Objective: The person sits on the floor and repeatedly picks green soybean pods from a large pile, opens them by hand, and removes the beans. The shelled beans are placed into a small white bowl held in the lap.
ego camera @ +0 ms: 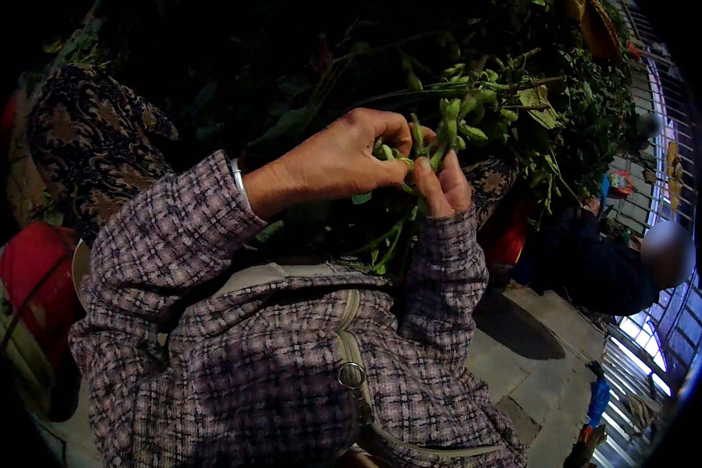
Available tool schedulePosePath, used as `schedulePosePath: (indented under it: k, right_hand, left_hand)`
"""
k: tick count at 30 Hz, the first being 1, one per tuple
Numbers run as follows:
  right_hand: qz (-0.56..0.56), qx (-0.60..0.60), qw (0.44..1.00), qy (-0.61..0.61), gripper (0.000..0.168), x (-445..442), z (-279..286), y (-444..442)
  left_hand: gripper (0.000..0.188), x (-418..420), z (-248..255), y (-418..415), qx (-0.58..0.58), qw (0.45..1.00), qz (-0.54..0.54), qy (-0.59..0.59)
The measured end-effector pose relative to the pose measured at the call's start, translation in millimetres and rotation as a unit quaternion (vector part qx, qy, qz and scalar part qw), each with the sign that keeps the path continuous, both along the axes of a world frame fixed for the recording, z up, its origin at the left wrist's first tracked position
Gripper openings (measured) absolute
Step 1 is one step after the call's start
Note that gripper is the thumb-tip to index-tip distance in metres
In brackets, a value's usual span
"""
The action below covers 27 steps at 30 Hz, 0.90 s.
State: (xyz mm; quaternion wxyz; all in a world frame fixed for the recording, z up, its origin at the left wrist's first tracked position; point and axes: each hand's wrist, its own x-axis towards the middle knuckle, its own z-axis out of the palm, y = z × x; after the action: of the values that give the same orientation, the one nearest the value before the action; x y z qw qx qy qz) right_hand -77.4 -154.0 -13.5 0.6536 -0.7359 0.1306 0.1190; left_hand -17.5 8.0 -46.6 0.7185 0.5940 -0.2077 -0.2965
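Note:
My left hand (342, 155), with a silver-coloured bracelet at the wrist, reaches in from the left. Its thumb and curled fingers close on small green pods (386, 152). Touching it on the right, my right hand (444, 184) pinches a green stem bearing fuzzy pods that look like soybeans (451, 117). More of the leafy bean plant (485, 99) spreads behind and right of the fingers, with thin stems hanging below them. The fingertips partly hide where the pods and stem meet.
A dark heap of leafy plants (596, 99) lies beyond my hands. At the right, a person in dark clothing (585, 257) is close to the heap. A red object (38, 281) stands at the left. Paving (538, 374) shows at the lower right, near a blue item (598, 401).

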Motion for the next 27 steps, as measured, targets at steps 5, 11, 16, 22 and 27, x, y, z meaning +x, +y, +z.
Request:
schedulePosePath:
  k: [5, 11, 16, 22, 27]
  right_hand:
    - [0.011, -0.023, 1.000, -0.010, 0.044, 0.0, 8.3, 8.4]
    - [0.015, 0.084, 0.996, -0.001, 0.053, -0.8, 21.0, 9.1]
    - [0.038, 0.271, 0.958, -0.088, 0.069, 2.4, -9.5, -14.2]
    - [-0.017, 0.031, 0.999, -0.003, 0.051, 6.6, 5.3, -4.6]
    - [-0.065, 0.063, 0.996, -0.010, 0.037, 9.8, 6.2, 2.5]
  left_hand:
    - [0.008, 1.1, -8.1, -0.6, -0.033, 0.995, 0.044, -0.079]
    - [0.011, 9.6, 12.9, 34.9, 0.012, 0.992, 0.085, 0.089]
    - [0.018, -8.1, 51.5, 96.9, 0.088, 0.982, 0.113, 0.124]
    - [0.031, -70.9, 66.0, 213.4, 0.066, 0.955, 0.260, 0.127]
    - [0.031, -128.3, 34.9, 292.0, 0.174, 0.911, 0.322, 0.188]
